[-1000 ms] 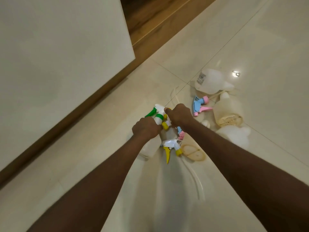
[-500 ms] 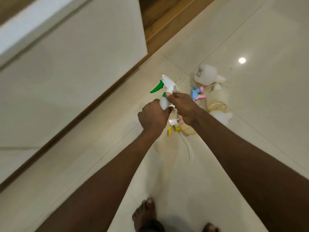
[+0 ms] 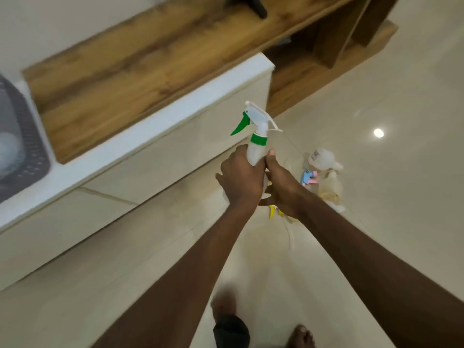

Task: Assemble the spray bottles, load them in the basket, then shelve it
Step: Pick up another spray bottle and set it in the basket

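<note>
Our left grip (image 3: 241, 179) wraps the body of the spray bottle (image 3: 256, 151), and our right grip (image 3: 281, 189) closes on it from the other side, thumb up along its shoulder. Most of the bottle is hidden between our palms; only the neck, green collar and green trigger head (image 3: 251, 119) rise clear above them. Behind our right wrist, loose bottles (image 3: 324, 159) and a blue-and-pink trigger head (image 3: 309, 177) lie on the floor (image 3: 401, 197), partly covered. At far left, a dark basket (image 3: 27, 146), blurred and cut off, sits on the counter (image 3: 140, 131).

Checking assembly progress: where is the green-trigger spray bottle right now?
In the head view, the green-trigger spray bottle is upright at centre, gripped by the left hand and right hand, above the floor.
</note>
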